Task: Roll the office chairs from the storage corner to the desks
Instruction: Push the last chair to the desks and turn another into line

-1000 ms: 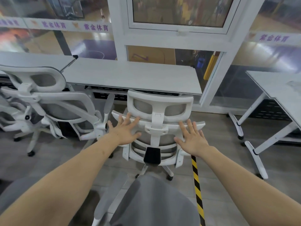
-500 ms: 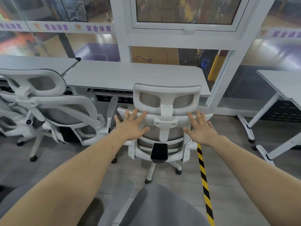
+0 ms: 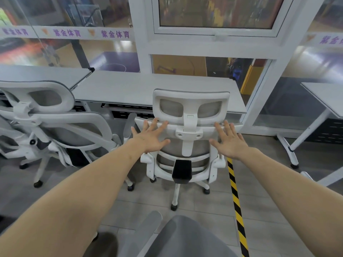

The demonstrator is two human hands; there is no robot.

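Note:
A white office chair (image 3: 189, 127) with grey mesh back and headrest stands with its back toward me, facing the long white desk (image 3: 148, 89) at the window wall. My left hand (image 3: 151, 137) lies flat on the left side of the backrest top, fingers spread and straight. My right hand (image 3: 229, 140) lies flat on the right side in the same way. A second white chair (image 3: 55, 125) stands tilted at the left, beside the desk.
Another grey chair seat and armrest (image 3: 178, 236) is just below me. Yellow-black hazard tape (image 3: 236, 204) runs along the floor on the right. A second white desk (image 3: 323, 97) on castor legs stands at the right. Glass partitions close the far side.
The chair has rolled forward toward the desk with both hands flat on its backrest; the desk and window look nearer now.

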